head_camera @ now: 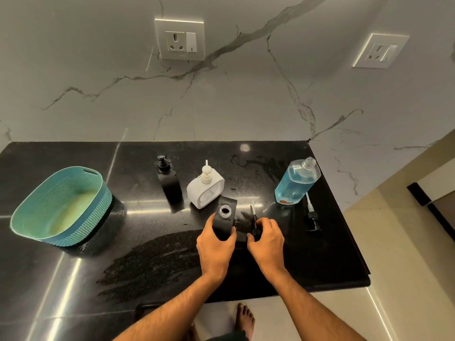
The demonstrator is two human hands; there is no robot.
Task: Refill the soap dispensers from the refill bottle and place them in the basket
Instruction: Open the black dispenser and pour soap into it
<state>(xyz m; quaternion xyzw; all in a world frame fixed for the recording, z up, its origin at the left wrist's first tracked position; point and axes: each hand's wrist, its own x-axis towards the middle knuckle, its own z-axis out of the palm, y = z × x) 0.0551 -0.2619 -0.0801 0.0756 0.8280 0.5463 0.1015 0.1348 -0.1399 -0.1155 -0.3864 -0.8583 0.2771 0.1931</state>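
Left hand (214, 242) gripping black dispenser (225, 221), fingers curling round body, round neck showing uncapped; right hand (266, 238) pinching black pump head (254, 223), tube pointing away

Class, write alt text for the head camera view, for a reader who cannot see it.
On a black counter, the left hand grips an open black soap dispenser while the right hand pinches its removed pump. Behind stand two capped dispensers, an uncapped bottle of blue soap at right and a teal basket at left.
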